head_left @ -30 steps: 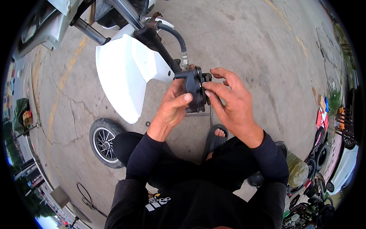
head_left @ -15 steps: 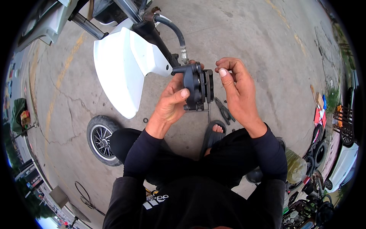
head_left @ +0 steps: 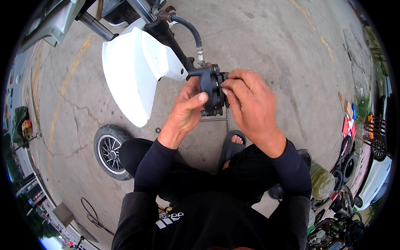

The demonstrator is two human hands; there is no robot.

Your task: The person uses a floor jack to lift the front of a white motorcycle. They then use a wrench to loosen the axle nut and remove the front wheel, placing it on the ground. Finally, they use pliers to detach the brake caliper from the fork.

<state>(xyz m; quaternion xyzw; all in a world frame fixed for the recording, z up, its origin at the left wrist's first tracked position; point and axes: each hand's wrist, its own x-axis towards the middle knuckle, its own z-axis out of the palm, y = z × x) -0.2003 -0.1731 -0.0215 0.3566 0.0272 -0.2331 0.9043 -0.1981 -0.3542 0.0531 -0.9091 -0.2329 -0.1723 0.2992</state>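
Observation:
A black brake caliper (head_left: 211, 93) is held up in front of me beside the fork leg. My left hand (head_left: 186, 110) wraps it from the left, thumb lying on its near face and the other fingers behind. On the caliper's right side sit dark brake pads (head_left: 224, 79). The bent fingers and thumb of my right hand (head_left: 255, 110) close on the pads' outer edge; the exact grip is partly hidden by the fingers. A black brake hose (head_left: 192, 30) with a metal end fitting (head_left: 200, 56) comes down just above the caliper.
A white front fender (head_left: 132, 79) hangs on the fork (head_left: 166, 39) at upper left. The removed wheel (head_left: 110, 152) lies by my left knee. A thin metal rod tool (head_left: 214, 120) is on the concrete beneath my hands. At right stands a jug of yellowish liquid (head_left: 321, 182) near tires (head_left: 349, 166).
My right hand has moved left from beside the caliper onto the brake pads, its fingers closing there. It now covers the pliers on the ground. The left hand keeps its hold.

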